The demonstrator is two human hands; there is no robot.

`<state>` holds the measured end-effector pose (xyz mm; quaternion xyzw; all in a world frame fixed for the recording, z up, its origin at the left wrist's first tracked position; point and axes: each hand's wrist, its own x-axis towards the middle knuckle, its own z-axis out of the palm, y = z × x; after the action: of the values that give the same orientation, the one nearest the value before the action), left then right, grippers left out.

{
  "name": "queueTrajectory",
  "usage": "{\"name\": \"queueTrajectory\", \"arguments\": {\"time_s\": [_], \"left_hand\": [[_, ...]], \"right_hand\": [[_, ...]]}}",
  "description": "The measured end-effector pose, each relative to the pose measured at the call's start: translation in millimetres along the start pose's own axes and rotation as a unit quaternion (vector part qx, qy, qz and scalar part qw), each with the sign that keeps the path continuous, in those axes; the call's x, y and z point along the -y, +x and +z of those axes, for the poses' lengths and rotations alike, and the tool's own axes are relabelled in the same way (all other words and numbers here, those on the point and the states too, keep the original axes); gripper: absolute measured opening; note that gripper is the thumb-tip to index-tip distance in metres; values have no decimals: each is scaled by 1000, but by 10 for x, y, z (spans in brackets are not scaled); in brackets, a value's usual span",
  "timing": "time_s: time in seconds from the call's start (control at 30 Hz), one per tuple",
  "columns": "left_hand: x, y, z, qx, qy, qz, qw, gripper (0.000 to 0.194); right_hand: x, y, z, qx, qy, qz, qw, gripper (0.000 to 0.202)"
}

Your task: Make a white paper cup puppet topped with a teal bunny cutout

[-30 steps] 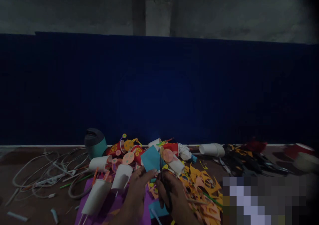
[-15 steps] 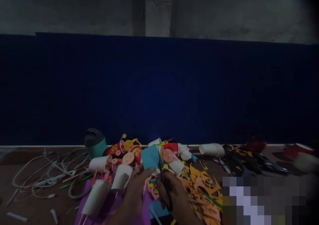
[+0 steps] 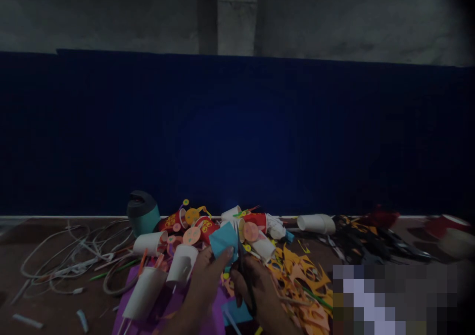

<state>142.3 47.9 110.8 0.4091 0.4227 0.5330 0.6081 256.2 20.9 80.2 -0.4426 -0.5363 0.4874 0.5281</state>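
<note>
My left hand pinches a piece of blue paper between thumb and fingers, holding it up over the heap. Wrapped round the dark handles of a pair of scissors, my right hand is just to the right of the paper. The blades point up and away, close to the paper's right edge, and look slightly apart. Below the hands, more blue paper lies by a purple sheet. White paper cups lie left of my left hand, some with straws attached.
Orange paper offcuts are piled on the right. Red cups with paper discs lie behind the hands. White cables and a teal-and-grey device occupy the left. A blue panel closes off the back.
The blue paper has tilted and its right edge now sits beside the blades, which stand more upright. My left thumb has moved up onto the paper.
</note>
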Motion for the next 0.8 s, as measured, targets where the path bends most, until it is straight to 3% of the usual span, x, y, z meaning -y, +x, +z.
{"name": "queueTrajectory", "arguments": {"time_s": [0.53,0.8], "left_hand": [[-23,71,-62,24,38,48,998,26],[-76,83,-71,15,64,42,997,31]], "right_hand": [[131,16,1,4,-3,24,1000,38],[17,26,-7,-1,27,22,999,35]]}}
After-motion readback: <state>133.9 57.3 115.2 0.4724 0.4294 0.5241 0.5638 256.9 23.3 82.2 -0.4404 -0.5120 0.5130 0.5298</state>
